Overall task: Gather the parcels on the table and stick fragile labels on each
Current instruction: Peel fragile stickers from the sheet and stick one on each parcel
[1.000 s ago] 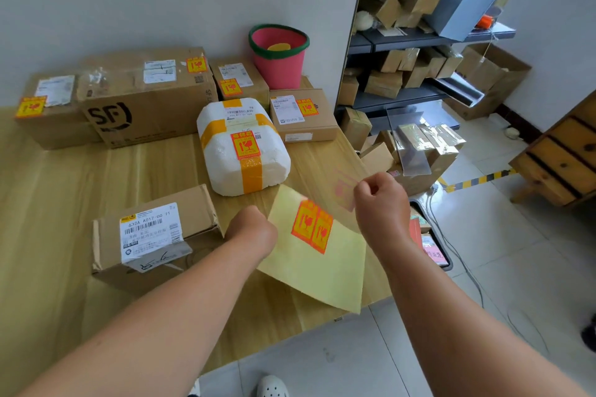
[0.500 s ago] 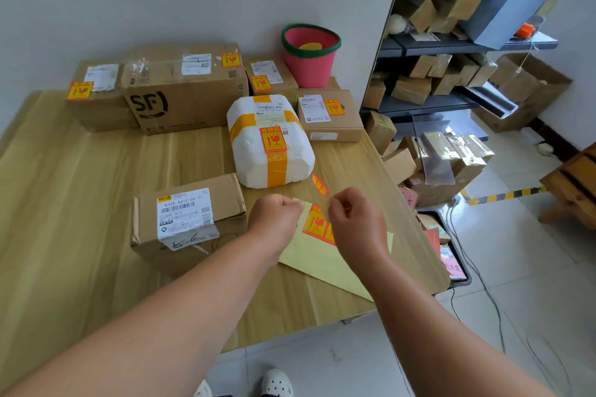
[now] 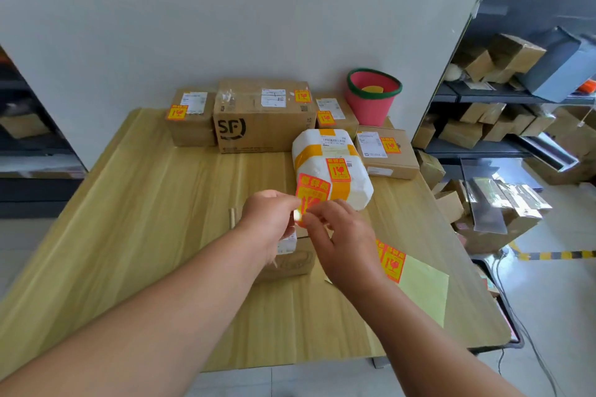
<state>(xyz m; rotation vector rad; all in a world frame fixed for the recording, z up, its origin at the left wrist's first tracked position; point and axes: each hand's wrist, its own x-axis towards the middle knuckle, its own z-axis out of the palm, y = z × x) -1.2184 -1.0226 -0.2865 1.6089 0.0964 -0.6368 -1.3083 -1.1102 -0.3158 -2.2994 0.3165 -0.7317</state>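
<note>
Cardboard and foam parcels were counted at six on the wooden table: five farther back, each already stickered, and one brown box nearest, mostly hidden under the hands. One loose fragile label was pinched at its lower edge by left hand and right hand, fingertips closed tight on it, upright above the brown box. Two spare labels were seen on one yellow backing sheet beside the right wrist. One red bucket was noted at the back.

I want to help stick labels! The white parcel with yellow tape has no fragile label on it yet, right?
No: the head view shows the white parcel with yellow tape already has a fragile label on it. The left hand and right hand pinch a separate loose label.
</note>
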